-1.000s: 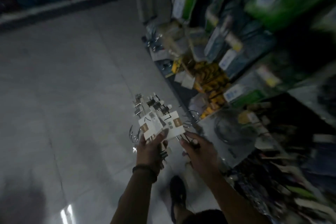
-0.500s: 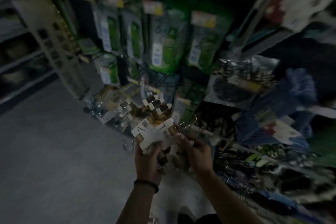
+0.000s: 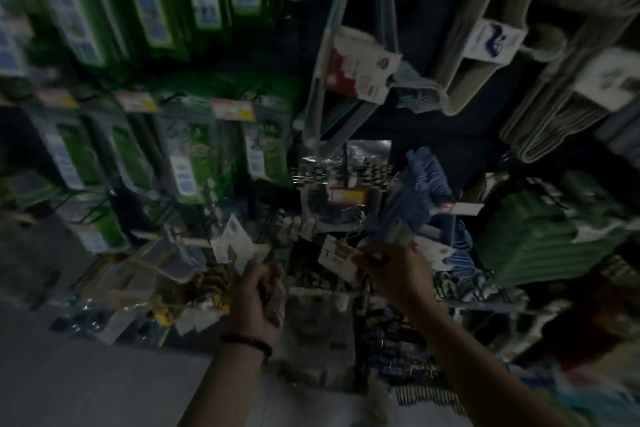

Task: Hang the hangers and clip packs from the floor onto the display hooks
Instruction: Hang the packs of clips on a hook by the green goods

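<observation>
Head view, dim and smeared. One clip pack (image 3: 232,246) is a flat white card, tilted, and the clips on it are too blurred to make out. Its lower end sits inside the left hand (image 3: 258,295), whose fingers curl round it, so the card sticks up above the knuckles. A second pack (image 3: 333,256), also a white card with dark print, stands just left of the right hand (image 3: 398,270). That hand's thumb and fingertips pinch the card's right edge. The two packs are apart, with a gap between the hands. A dark beaded band (image 3: 247,343) circles the left wrist.

Just above the second pack hangs a shiny clear bag (image 3: 332,180) with a red and yellow tag (image 3: 346,196). Blue hangers (image 3: 426,180) crowd close on the right, with ribbed green hangers (image 3: 530,236) further right. Thick grey hangers (image 3: 485,55) fill the upper right. Long green packs (image 3: 188,156) hang in rows on the left. Goods press in on every side of the hands. Pale smooth floor (image 3: 86,385) lies at the lower left.
</observation>
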`<state>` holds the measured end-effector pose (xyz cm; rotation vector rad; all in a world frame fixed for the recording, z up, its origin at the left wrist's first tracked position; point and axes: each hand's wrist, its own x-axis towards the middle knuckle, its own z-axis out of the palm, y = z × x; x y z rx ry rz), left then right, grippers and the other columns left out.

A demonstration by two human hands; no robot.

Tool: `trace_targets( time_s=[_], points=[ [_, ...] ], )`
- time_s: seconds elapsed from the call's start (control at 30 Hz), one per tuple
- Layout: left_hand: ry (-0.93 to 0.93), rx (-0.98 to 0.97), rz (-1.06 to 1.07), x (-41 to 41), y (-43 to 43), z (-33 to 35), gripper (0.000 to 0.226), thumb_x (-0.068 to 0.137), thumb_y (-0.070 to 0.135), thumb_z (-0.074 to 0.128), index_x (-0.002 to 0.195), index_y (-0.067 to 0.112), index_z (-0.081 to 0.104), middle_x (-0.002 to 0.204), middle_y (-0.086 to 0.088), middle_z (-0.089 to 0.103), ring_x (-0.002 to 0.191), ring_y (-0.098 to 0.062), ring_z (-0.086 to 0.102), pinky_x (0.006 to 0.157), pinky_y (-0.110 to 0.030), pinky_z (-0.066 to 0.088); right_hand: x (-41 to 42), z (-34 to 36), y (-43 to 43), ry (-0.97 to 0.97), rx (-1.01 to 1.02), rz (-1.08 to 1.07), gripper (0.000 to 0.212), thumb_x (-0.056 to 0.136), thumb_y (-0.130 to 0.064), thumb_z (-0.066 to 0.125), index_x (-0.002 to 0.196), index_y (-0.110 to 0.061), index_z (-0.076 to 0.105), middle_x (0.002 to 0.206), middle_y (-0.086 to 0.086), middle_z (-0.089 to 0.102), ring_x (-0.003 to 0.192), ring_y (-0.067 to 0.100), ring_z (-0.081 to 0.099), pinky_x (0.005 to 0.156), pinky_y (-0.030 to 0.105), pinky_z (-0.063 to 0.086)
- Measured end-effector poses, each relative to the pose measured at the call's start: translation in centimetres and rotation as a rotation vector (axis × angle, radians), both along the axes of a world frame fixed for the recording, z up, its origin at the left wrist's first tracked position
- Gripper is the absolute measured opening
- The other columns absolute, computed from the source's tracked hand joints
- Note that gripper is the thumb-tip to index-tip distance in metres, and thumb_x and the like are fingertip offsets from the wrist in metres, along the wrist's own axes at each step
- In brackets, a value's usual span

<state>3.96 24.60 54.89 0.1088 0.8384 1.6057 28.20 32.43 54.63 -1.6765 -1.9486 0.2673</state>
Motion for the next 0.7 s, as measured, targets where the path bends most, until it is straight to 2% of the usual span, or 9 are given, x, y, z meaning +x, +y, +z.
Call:
trace_targets(
  time_s=[0.07,0.1,0.17,0.23,0.37,0.43,0.53,0.63,0.7],
  points=[
    [-0.167,0.043,-0.021,1.9,2.1,2.2,0.037,0.083,0.003,0.062,0.119,0.011,0.06,0.11,-0.017,0.078,0.098,-0.024,0.075,0.081,-0.026,0.064,1.6,-0.1,1.5,-0.149,0.07,0.058,0.034,0.088,-0.069,0.069,0.11,-0.046,0.078,0.09,-0.016,0.079,0.07,0.008,0.071,0.055,0.023,0.049],
    [-0.206,0.057,-0.02,2.8,3.2,3.1,0.038,0.082,0.0,0.061,0.118,0.009,0.06,0.121,-0.022,0.072,0.114,-0.033,0.071,0.1,-0.038,0.06,2.2,-0.4,2.4,-0.21,0.091,0.091,0.035,0.088,-0.07,0.068,0.111,-0.046,0.078,0.089,-0.014,0.079,0.069,0.01,0.072,0.055,0.024,0.049],
    [-0.152,0.051,-0.025,4.2,5.5,4.9,0.021,0.093,-0.004,0.053,0.108,0.009,0.059,0.116,-0.024,0.068,0.12,-0.039,0.065,0.114,-0.05,0.047,3.2,-1.0,4.4,-0.289,0.1,0.136,0.037,0.088,-0.072,0.066,0.113,-0.047,0.077,0.091,-0.011,0.08,0.072,0.013,0.074,0.059,0.027,0.053],
    [-0.038,0.004,-0.024,4.7,8.1,5.9,0.019,0.1,-0.003,0.048,0.098,0.013,0.058,0.103,-0.018,0.066,0.104,-0.033,0.066,0.108,-0.05,0.049,4.0,-1.4,6.1,-0.333,0.076,0.157,0.04,0.088,-0.074,0.063,0.117,-0.049,0.074,0.098,-0.009,0.08,0.079,0.016,0.075,0.064,0.029,0.054],
    [0.109,-0.015,-0.073,4.7,11.9,6.4,0.032,0.096,0.001,0.05,0.07,0.017,0.06,0.077,-0.008,0.059,0.068,-0.023,0.062,0.069,-0.039,0.057,4.5,-1.6,8.5,-0.34,0.093,0.241,0.035,0.09,-0.065,0.068,0.12,-0.046,0.075,0.108,-0.009,0.08,0.091,0.017,0.075,0.066,0.025,0.045],
    [0.136,-0.009,-0.133,5.3,12.5,6.6,0.035,0.096,0.006,0.047,0.064,0.014,0.058,0.065,-0.006,0.06,0.057,-0.022,0.064,0.064,-0.036,0.057,4.7,-2.1,9.5,-0.329,0.124,0.266,0.034,0.09,-0.062,0.071,0.117,-0.044,0.077,0.107,-0.009,0.08,0.091,0.017,0.076,0.068,0.025,0.049],
    [0.184,-0.048,-0.189,6.0,12.9,6.4,0.021,0.095,0.014,0.052,0.077,0.011,0.062,0.071,-0.005,0.067,0.065,-0.022,0.068,0.073,-0.038,0.049,4.9,-3.2,10.9,-0.351,0.169,0.31,0.035,0.088,-0.065,0.07,0.114,-0.042,0.078,0.104,-0.011,0.08,0.087,0.016,0.077,0.071,0.03,0.06],
    [0.153,-0.024,-0.202,5.8,13.0,6.7,0.015,0.092,0.015,0.057,0.103,0.008,0.064,0.109,-0.013,0.073,0.089,-0.024,0.071,0.073,-0.036,0.048,5.0,-4.1,12.0,-0.357,0.254,0.355,0.034,0.087,-0.067,0.068,0.11,-0.044,0.079,0.1,-0.013,0.081,0.081,0.012,0.076,0.064,0.027,0.058],
    [0.095,0.016,-0.196,5.8,13.2,7.1,0.018,0.095,0.015,0.055,0.112,0.009,0.058,0.133,-0.017,0.069,0.112,-0.027,0.072,0.087,-0.039,0.052,4.9,-4.4,12.5,-0.358,0.316,0.375,0.032,0.087,-0.065,0.069,0.107,-0.042,0.08,0.097,-0.012,0.081,0.078,0.012,0.076,0.061,0.027,0.056]
  ],
)
